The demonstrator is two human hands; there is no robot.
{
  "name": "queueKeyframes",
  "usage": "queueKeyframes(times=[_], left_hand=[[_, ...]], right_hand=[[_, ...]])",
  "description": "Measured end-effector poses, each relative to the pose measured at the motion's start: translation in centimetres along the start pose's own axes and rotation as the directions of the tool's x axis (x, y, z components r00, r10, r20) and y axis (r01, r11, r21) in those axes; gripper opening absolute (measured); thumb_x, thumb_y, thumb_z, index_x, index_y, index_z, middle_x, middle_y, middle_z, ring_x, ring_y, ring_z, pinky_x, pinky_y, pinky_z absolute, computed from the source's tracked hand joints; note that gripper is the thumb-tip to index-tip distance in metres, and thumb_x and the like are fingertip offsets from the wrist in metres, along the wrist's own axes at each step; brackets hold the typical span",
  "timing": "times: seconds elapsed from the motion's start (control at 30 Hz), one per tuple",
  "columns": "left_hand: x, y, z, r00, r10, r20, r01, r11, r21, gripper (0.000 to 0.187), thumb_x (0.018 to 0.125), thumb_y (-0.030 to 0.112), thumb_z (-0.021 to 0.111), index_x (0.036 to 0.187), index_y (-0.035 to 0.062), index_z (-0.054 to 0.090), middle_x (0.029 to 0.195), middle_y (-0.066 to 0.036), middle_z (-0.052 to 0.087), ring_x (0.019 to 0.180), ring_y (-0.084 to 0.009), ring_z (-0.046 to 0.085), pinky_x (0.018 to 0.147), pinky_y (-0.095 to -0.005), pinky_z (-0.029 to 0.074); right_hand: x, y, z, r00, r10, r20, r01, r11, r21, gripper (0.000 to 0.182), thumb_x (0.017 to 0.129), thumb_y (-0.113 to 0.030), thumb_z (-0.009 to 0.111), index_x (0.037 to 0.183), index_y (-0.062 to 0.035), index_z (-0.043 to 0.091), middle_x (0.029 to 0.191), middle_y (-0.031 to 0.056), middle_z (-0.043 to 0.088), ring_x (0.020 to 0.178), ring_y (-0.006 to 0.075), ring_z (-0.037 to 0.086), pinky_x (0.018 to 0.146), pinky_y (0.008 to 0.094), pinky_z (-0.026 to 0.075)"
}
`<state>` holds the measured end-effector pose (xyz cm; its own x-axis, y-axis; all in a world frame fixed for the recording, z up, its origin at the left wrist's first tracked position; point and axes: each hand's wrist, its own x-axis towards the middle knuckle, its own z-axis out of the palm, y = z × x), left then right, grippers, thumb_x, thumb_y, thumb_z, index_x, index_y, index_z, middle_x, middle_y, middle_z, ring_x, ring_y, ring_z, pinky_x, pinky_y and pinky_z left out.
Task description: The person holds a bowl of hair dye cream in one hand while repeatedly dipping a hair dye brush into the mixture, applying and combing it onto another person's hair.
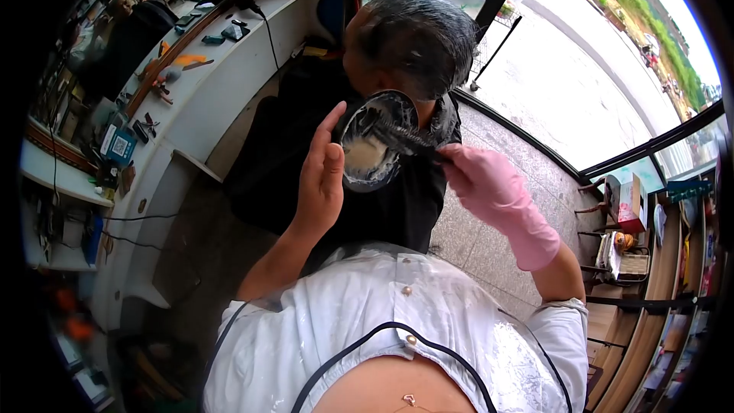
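Observation:
My bare left hand [324,180] grips a dark, round mixing bowl [404,101] by its near-left side, thumb at the rim. The bowl is tilted toward me, and pale cream [364,154] lies in it and smears its inner wall. My right hand [493,193], in a pink glove, pinches the handle of a dark tint brush [413,141]. The brush's head reaches into the bowl over the cream. Just beyond the bowl is the head [420,38] of a seated person, whose hair looks wet and streaked with white. A black cape [267,160] covers that person's body.
On the left runs a white counter [200,99] with small tools, cords and a QR-code sign [118,145] below a mirror. Glass doors [566,69] stand at the right, facing a street. Chairs and shelves [665,260] line the far right.

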<state>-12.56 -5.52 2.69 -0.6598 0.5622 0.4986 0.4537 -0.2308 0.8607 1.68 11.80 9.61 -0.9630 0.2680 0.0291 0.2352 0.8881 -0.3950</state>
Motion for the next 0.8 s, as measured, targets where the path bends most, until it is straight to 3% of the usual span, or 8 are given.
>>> queueKeyframes(times=[0.13,0.2,0.33,0.4,0.43,0.5,0.67,0.8], left_hand=[[0.1,0.3,0.4,1.0,0.023,-0.007,-0.022,0.995,0.096,0.056,0.095,0.043,0.027,0.13,-0.0002,0.037,0.118,-0.01,0.05,0.066,-0.0052,0.043,0.06,-0.0167,0.037],[0.1,0.2,0.3,1.0,-0.014,0.005,0.014,0.999,0.052,0.056,0.095,0.043,0.027,0.13,0.0005,0.038,0.116,-0.009,0.051,0.06,-0.0039,0.035,0.054,-0.0164,0.032],[-0.1,-0.8,0.3,0.985,-0.169,0.035,0.171,0.982,-0.075,0.059,0.094,0.046,0.027,0.13,-0.0005,0.037,0.117,-0.01,0.051,0.071,-0.0056,0.047,0.063,-0.0169,0.039],[-0.1,-1.1,0.6,0.951,-0.308,0.029,0.3,0.893,-0.334,0.066,0.092,0.051,0.027,0.131,-0.0022,0.033,0.121,-0.013,0.049,0.099,-0.0132,0.052,0.082,-0.0223,0.043],[-0.1,-0.8,0.6,0.954,-0.3,0.024,0.29,0.896,-0.337,0.066,0.092,0.051,0.027,0.131,-0.0022,0.033,0.121,-0.013,0.049,0.099,-0.0132,0.052,0.082,-0.0223,0.043],[-0.1,0.2,0.3,0.83,-0.554,0.07,0.524,0.729,-0.441,0.072,0.09,0.055,0.027,0.133,-0.0036,0.027,0.125,-0.015,0.045,0.12,-0.0203,0.042,0.098,-0.0291,0.037],[-0.7,0.0,0.1,0.792,-0.609,0.046,0.542,0.665,-0.514,0.068,0.09,0.053,0.035,0.133,0.0002,0.029,0.12,-0.009,0.05,0.108,-0.0164,0.051,0.09,-0.0281,0.043],[-1.0,-0.4,-0.2,0.827,-0.56,0.056,0.499,0.684,-0.532,0.066,0.09,0.052,0.035,0.132,0.0003,0.03,0.118,-0.009,0.051,0.107,-0.0164,0.051,0.09,-0.029,0.043]], right_hand=[[0.1,0.2,2.6,0.991,-0.061,-0.116,0.049,0.993,-0.109,0.014,0.082,-0.013,0.053,0.091,-0.0053,0.06,0.064,0.0116,0.057,0.054,0.0299,0.058,0.049,0.0377,0.048],[0.4,-0.1,3.3,0.888,-0.293,-0.354,-0.002,0.769,-0.639,0.012,0.083,-0.015,0.056,0.089,-0.0059,0.06,0.058,0.0069,0.05,0.045,0.0227,0.053,0.044,0.0327,0.046],[1.0,1.4,3.9,0.845,-0.321,-0.428,-0.008,0.792,-0.61,0.021,0.08,-0.012,0.059,0.1,-0.0073,0.061,0.06,0.0043,0.047,0.045,0.0156,0.049,0.041,0.0286,0.043],[0.8,1.1,2.4,0.765,-0.497,-0.41,0.161,0.764,-0.625,0.036,0.076,-0.006,0.06,0.113,-0.0087,0.058,0.064,0.0048,0.048,0.049,0.0153,0.05,0.042,0.0289,0.043],[0.8,1.2,2.0,0.759,-0.504,-0.411,0.163,0.759,-0.631,0.036,0.076,-0.006,0.06,0.113,-0.0087,0.058,0.064,0.0048,0.048,0.049,0.0153,0.05,0.042,0.0289,0.043],[1.1,1.6,1.3,0.769,-0.429,-0.474,0.138,0.835,-0.532,0.044,0.075,-0.002,0.06,0.119,-0.0095,0.055,0.066,0.0064,0.05,0.052,0.018,0.052,0.044,0.0293,0.044],[3.9,3.0,2.4,0.696,-0.31,-0.647,0.214,0.951,-0.224,0.034,0.08,0.004,0.051,0.112,-0.0054,0.057,0.082,0.0104,0.061,0.062,0.02,0.06,0.053,0.0266,0.048],[5.5,3.5,2.5,0.812,-0.116,-0.572,0.146,0.989,0.006,0.027,0.082,0.003,0.053,0.108,-0.0018,0.058,0.083,0.0116,0.063,0.064,0.0161,0.061,0.057,0.0244,0.048]])
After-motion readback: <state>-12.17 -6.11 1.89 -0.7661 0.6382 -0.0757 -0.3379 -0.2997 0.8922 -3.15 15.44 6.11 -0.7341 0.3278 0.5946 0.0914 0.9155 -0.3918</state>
